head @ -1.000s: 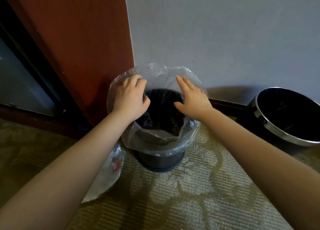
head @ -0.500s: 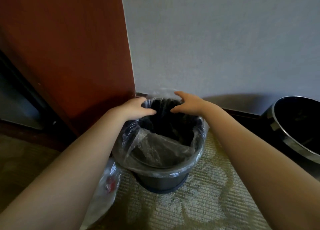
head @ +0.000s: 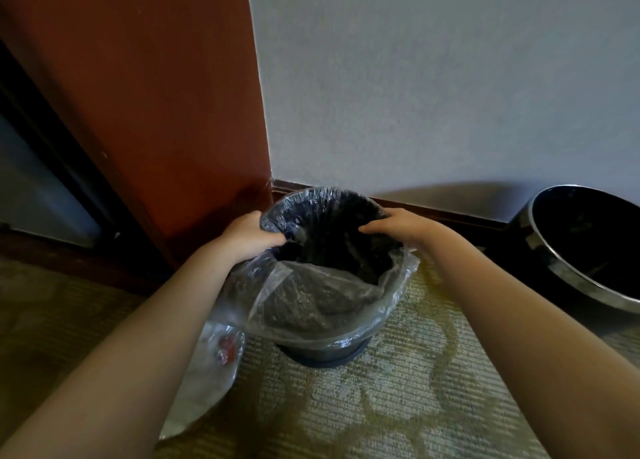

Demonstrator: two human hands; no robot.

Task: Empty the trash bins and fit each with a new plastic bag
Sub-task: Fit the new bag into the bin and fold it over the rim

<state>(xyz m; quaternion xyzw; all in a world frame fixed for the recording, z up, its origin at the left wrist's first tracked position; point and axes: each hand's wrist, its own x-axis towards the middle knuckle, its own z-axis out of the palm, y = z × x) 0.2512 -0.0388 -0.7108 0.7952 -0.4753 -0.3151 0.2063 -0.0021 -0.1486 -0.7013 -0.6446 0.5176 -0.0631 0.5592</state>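
A small dark round trash bin (head: 322,353) stands on the carpet in the corner by the wall. A clear plastic bag (head: 311,299) lines it and is folded over its rim, drawn tight across the far edge. My left hand (head: 247,237) grips the bag at the bin's left rim, fingers curled over the edge. At the right rim my right hand (head: 398,228) lies on the bag with its fingers bent down over the edge. The bin's inside is dark.
A second clear bag with red scraps inside (head: 207,372) lies on the carpet left of the bin, partly under my left forearm. A larger black bin with a chrome rim (head: 588,250) sits to the right by the wall. A red-brown wooden panel (head: 138,112) rises at left.
Both hands have pulled the bag's far edge down over the bin's back rim, so the plastic that stood up behind now lies stretched tight. The view has tilted slightly.
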